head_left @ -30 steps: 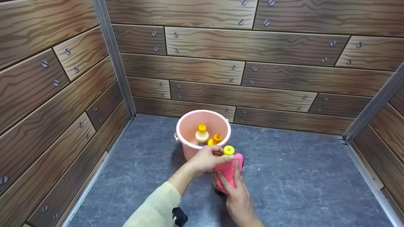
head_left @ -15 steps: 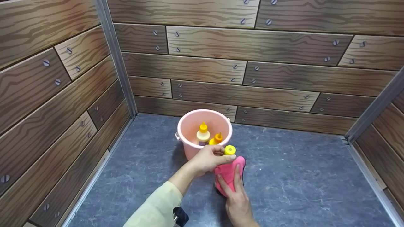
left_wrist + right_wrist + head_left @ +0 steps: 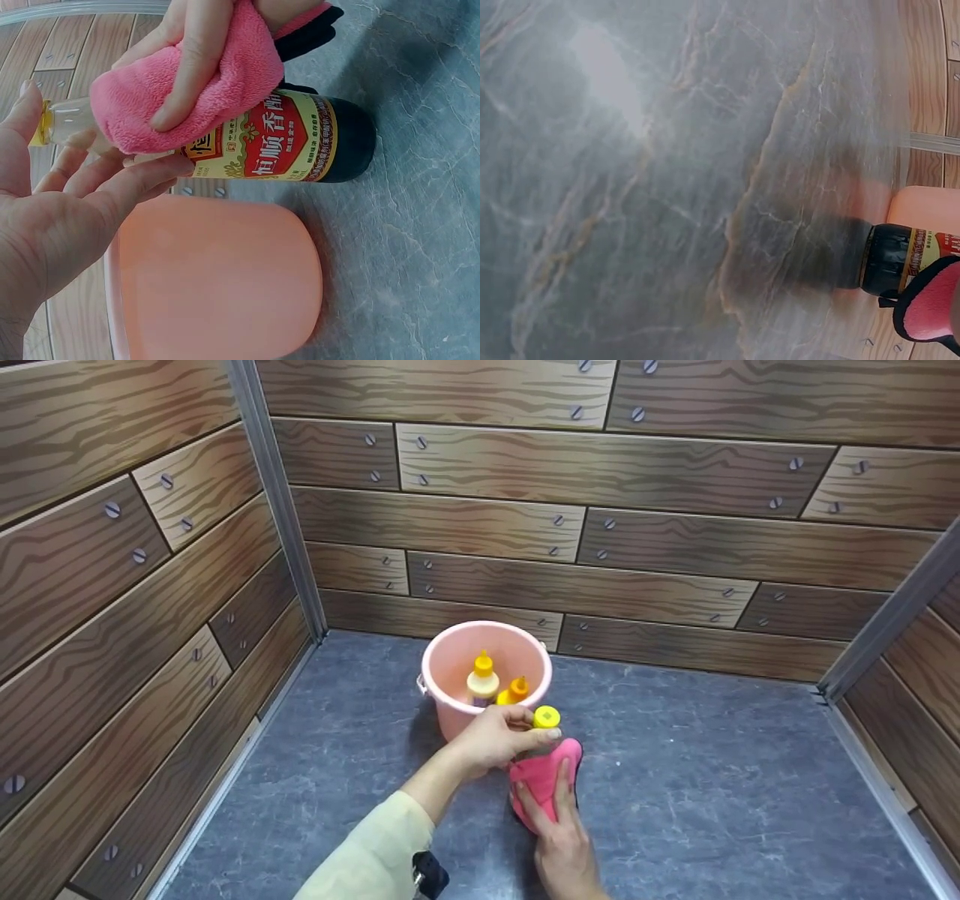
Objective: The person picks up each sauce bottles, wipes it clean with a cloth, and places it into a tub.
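A vinegar bottle (image 3: 289, 142) with dark contents, a red and yellow label and a yellow cap (image 3: 547, 717) stands upright before the bucket; its base seems to rest on the floor. Up near the cap, my left hand (image 3: 484, 746) holds the bottle's neck between thumb and fingers. My right hand (image 3: 566, 847) grips a pink cloth (image 3: 541, 780) with black edging and presses it round the bottle's upper body. The cloth (image 3: 180, 94) hides part of the label in the left wrist view. Only the bottle's dark base (image 3: 885, 259) and a cloth edge show in the right wrist view.
Just behind the bottle is a pink bucket (image 3: 450, 716) with a side handle. Inside it are a cream bottle (image 3: 482, 684) with a yellow nozzle and a yellow bottle (image 3: 517, 690) with an orange nozzle. Wood-patterned walls (image 3: 495, 521) enclose the grey marbled floor (image 3: 712, 780).
My right hand and the pink cloth have slid a little way down the bottle. My left hand stays at the neck, almost still.
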The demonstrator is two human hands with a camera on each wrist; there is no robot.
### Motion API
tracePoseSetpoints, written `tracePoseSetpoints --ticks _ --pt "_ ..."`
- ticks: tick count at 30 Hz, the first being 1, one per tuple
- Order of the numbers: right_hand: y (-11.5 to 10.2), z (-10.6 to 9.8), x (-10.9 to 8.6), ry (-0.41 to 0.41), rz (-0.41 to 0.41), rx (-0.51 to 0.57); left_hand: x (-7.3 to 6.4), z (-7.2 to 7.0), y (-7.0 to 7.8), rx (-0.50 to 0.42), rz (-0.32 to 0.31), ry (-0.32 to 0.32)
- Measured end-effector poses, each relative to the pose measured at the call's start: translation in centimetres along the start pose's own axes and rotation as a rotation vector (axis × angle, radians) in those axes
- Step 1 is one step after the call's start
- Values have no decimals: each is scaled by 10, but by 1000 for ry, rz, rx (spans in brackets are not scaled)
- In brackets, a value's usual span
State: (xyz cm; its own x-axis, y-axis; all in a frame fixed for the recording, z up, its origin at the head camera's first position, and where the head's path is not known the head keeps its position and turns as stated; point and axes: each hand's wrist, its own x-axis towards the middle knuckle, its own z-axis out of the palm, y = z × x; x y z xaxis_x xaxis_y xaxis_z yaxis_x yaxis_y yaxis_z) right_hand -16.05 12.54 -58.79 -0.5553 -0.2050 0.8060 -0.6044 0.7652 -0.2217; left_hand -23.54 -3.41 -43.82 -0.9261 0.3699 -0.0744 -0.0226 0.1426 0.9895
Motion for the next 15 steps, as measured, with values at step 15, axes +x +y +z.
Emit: tracePoseSetpoints --ticks 15 --pt "2 5 -14 -34 27 -34 1 -1 -2 26 -22 12"
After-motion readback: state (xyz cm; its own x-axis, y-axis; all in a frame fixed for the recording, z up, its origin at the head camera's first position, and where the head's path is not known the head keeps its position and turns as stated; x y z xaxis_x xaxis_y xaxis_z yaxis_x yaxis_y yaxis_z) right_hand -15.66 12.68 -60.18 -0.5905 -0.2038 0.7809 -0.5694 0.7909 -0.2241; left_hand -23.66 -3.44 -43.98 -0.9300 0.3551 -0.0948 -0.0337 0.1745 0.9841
